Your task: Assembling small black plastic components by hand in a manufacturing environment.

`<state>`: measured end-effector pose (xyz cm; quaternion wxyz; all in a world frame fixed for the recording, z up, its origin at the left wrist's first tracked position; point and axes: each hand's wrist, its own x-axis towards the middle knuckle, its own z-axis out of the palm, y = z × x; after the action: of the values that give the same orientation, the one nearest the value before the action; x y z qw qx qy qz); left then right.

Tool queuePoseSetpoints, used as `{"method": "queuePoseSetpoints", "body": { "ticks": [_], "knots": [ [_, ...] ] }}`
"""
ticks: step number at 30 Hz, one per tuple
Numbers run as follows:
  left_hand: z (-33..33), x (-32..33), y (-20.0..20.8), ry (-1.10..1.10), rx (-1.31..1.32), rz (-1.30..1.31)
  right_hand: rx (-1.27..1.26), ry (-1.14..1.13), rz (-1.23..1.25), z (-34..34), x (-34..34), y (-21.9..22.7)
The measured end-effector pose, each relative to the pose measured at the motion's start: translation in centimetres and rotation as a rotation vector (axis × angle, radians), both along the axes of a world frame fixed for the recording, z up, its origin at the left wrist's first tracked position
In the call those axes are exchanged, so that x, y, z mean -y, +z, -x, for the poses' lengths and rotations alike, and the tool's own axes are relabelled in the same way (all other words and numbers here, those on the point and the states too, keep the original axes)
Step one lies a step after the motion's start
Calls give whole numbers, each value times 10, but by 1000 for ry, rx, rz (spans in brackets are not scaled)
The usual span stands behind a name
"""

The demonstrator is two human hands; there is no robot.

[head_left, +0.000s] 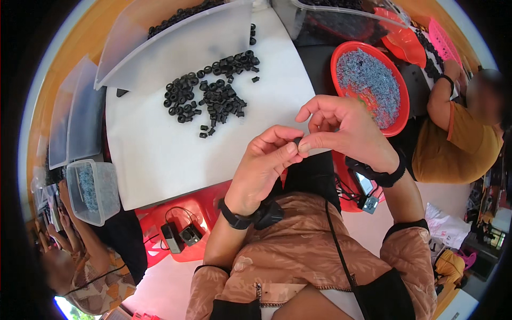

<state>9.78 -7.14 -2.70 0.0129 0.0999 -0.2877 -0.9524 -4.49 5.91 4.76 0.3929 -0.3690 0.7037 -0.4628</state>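
In front of my body, above the table's near edge, my left hand point(261, 165) pinches a small black part point(297, 141) between thumb and fingers. My right hand point(352, 128) meets it there, its thumb tip against the part and the other fingers curled; what lies inside those fingers is mostly hidden. Farther off on the white tabletop point(277, 96) lies a loose pile of small black ring-like and stubby parts point(218, 98). Right of my right hand stands a red round basin point(404, 106) holding many tiny blue-grey pieces point(368, 74).
A large translucent bin point(176, 48) of black parts stands at the table's back left, another bin point(325, 26) at the back. One co-worker point(453, 144) sits at right, another point(101, 266) at left beside a clear tub point(106, 192). Red stools point(200, 208) with black devices are below the table.
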Motion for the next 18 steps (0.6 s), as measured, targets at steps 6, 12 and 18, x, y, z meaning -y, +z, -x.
{"method": "queuePoseSetpoints", "body": {
  "ticks": [6,12,18],
  "knots": [
    [-10,15,-14,294,-27,-166,-481,-81,-7,26,63,-25],
    [-15,23,-20,283,-40,-257,-891,-6,-51,38,110,-62],
    [-10,26,-15,231,-49,-254,-682,47,49,24,85,-36]
  ]
}}
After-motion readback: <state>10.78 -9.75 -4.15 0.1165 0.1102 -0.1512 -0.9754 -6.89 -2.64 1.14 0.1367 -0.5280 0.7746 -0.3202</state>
